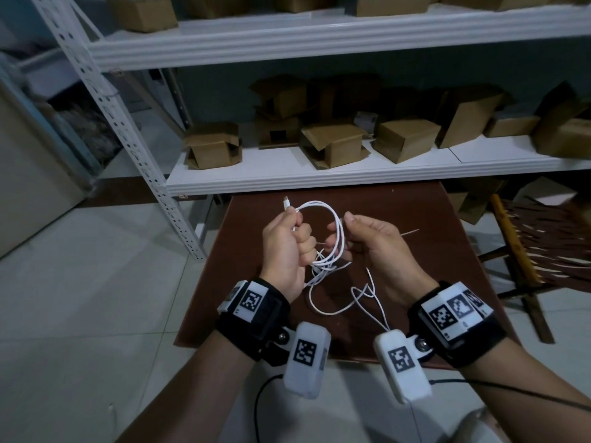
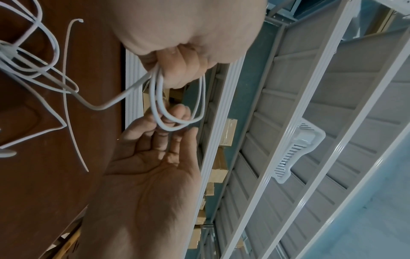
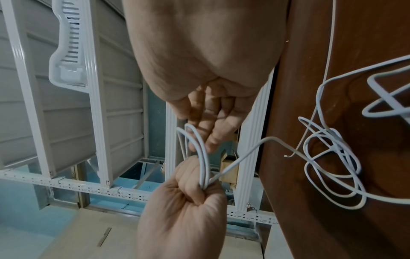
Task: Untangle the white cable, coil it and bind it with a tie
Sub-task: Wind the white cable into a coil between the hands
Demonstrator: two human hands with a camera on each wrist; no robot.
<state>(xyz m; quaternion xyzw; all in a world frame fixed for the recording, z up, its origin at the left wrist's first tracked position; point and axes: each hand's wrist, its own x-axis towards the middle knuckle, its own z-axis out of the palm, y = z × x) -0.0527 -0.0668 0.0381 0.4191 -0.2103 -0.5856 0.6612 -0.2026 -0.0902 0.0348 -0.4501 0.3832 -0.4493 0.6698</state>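
Over the brown table (image 1: 447,266), my left hand (image 1: 287,247) is a fist gripping several turns of the white cable (image 1: 319,207). One connector end (image 1: 285,203) sticks up above the fist. My right hand (image 1: 361,241) faces it with nearly straight fingers (image 3: 210,140), and the far side of the loop (image 2: 170,128) lies across its fingertips. Below the hands the rest of the cable hangs in a tangle (image 1: 326,265) and trails in loose bends (image 1: 355,298) on the table. A thin white tie (image 1: 409,232) lies on the table behind the right hand.
A white shelf unit (image 1: 319,180) with several cardboard boxes (image 1: 406,139) stands just behind the table. Its perforated upright (image 1: 134,148) slants down at the left. A woven chair (image 1: 543,247) sits to the right. Tiled floor (image 1: 96,298) spreads to the left.
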